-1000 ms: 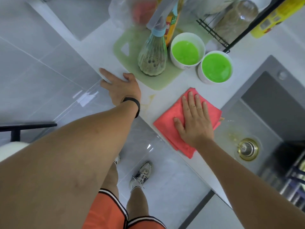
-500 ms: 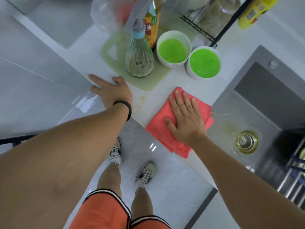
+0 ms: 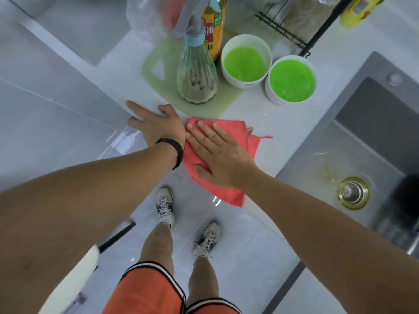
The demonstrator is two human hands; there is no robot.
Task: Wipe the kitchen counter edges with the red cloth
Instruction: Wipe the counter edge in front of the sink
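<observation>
Cloth and right hand are sliding left along the counter edge versus a second ago; the gap to your left hand is gone. Your right hand [image 3: 221,158] is lying flat, fingers straight, pressing the folded red microfibre cloth [image 3: 229,132] onto the white stone counter [image 3: 283,123], gripping nothing. The cloth is straddling the front edge, its near corner hanging off over the floor. Your left hand [image 3: 156,125] is bracing flat on the counter corner, fingers spread, holding nothing, its wrist touching the cloth's left tip. The cloth's long axis is running diagonally, along the edge. Key relation: the cloth is sitting directly right of your left hand, so I'd judge the leftward stroke is blocked until that hand is lifting clear. Two white bowls of green liquid [image 3: 267,71] are standing just behind.
</observation>
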